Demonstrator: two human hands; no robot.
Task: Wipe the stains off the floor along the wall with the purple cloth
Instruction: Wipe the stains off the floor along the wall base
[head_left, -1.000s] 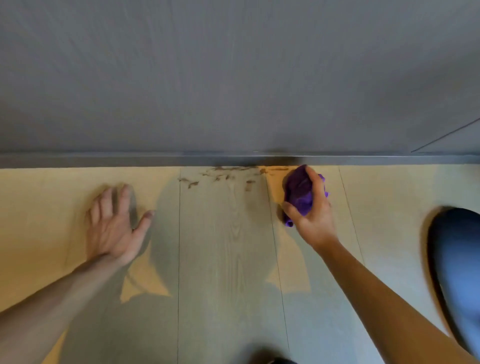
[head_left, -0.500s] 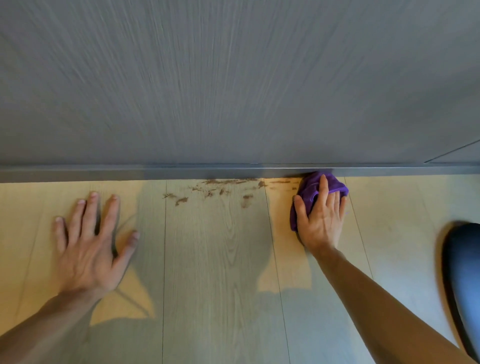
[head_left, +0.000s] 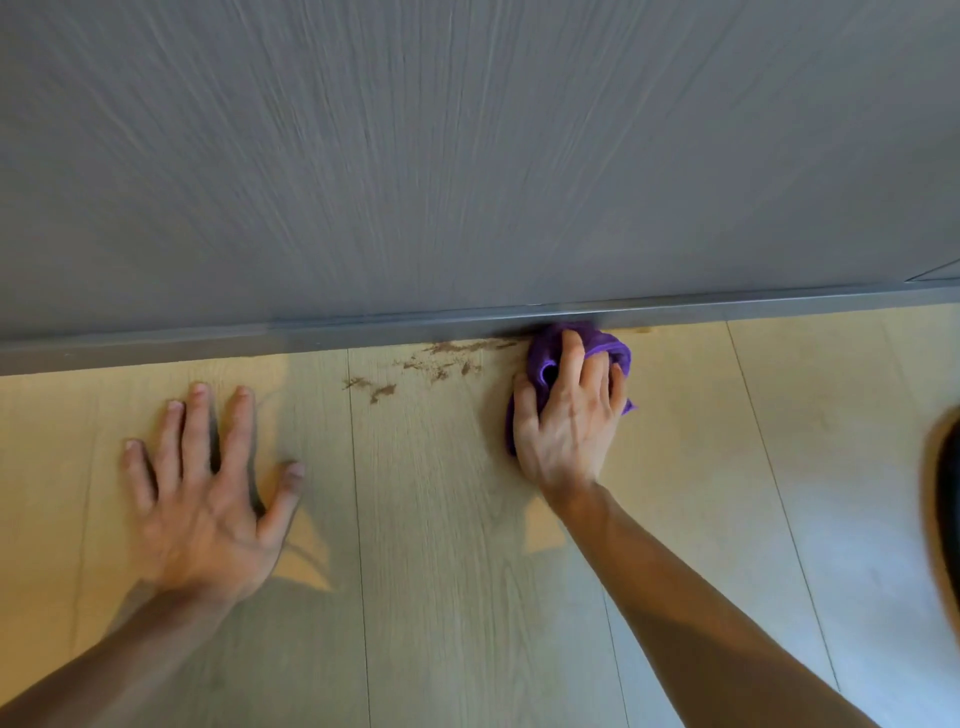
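Observation:
Brown stains (head_left: 441, 361) streak the light wood floor (head_left: 431, 519) just below the grey skirting strip (head_left: 311, 332). A crumpled purple cloth (head_left: 602, 345) lies pressed on the floor against the strip, directly right of the stains. My right hand (head_left: 563, 421) is spread over the cloth and grips it, fingers curled into its folds. My left hand (head_left: 208, 493) lies flat on the floor with its fingers apart, left of the stains and holding nothing.
A grey wood-grain wall (head_left: 467, 156) fills the upper half of the view. At the right edge a dark rounded shape (head_left: 948, 509) rests on the floor. Shadows of my arms and head fall across the planks.
My right hand brought the cloth down from a raised grip to flat against the skirting strip, then edged left onto the stains' right end. My left hand settled flat on the floor.

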